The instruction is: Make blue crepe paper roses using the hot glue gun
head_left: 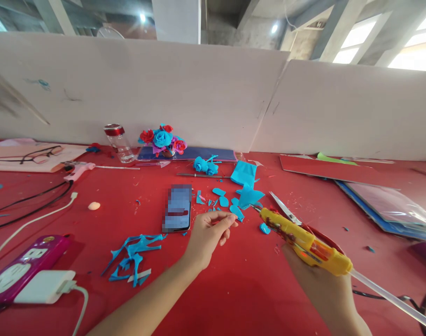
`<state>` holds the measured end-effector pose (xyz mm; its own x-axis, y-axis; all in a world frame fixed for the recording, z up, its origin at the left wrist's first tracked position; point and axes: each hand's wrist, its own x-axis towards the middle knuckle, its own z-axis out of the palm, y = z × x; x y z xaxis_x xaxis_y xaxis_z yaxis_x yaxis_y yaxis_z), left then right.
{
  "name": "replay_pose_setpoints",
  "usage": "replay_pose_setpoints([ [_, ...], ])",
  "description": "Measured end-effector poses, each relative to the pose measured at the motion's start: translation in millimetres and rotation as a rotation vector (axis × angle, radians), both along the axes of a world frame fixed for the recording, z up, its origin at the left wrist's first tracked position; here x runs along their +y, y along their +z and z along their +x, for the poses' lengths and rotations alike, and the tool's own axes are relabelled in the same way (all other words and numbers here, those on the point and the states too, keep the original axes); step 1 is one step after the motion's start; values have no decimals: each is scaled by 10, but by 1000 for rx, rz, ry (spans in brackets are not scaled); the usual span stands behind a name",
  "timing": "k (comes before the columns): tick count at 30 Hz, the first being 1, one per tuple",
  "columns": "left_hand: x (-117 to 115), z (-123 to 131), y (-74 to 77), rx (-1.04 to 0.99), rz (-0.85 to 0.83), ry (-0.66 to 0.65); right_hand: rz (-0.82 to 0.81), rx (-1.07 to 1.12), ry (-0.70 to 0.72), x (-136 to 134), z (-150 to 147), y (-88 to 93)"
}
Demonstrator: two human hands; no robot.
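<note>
My right hand (323,291) is wrapped round a yellow hot glue gun (296,233), with a clear glue stick running out of its back end. The gun's nozzle points left, close to a blue petal-shaped piece (248,196). Left of the nozzle, my left hand (213,228) has its thumb and fingertips pressed together; whatever they may hold is too small to make out. Just beyond that hand lie several loose blue petals (223,201). A small blue roll (265,228) rests below the nozzle. Partly behind the gun is a pair of scissors (284,208).
A phone (178,207) lies left of my left hand, with blue scraps (134,254) nearer. Blue paper roses (206,165) and a flower pot arrangement (163,140) stand farther back, beside a glass bottle (120,143). A pink glue gun (80,171) and power strip (27,266) occupy the left.
</note>
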<state>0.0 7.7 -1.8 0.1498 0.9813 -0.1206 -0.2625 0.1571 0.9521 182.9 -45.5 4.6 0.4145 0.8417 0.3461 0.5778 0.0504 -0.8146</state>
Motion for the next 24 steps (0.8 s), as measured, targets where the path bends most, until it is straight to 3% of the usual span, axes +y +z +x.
replay_pose_setpoints([
  [14, 4, -1, 7, -35, -21, -11, 48, -168, -45, 26, -28, -30],
  [20, 3, 5, 6, -60, -54, -8, 83, -271, 34, 79, 36, -101],
  [24, 2, 9, 26, -104, -65, 7, -3, -221, 77, 97, 33, -137],
])
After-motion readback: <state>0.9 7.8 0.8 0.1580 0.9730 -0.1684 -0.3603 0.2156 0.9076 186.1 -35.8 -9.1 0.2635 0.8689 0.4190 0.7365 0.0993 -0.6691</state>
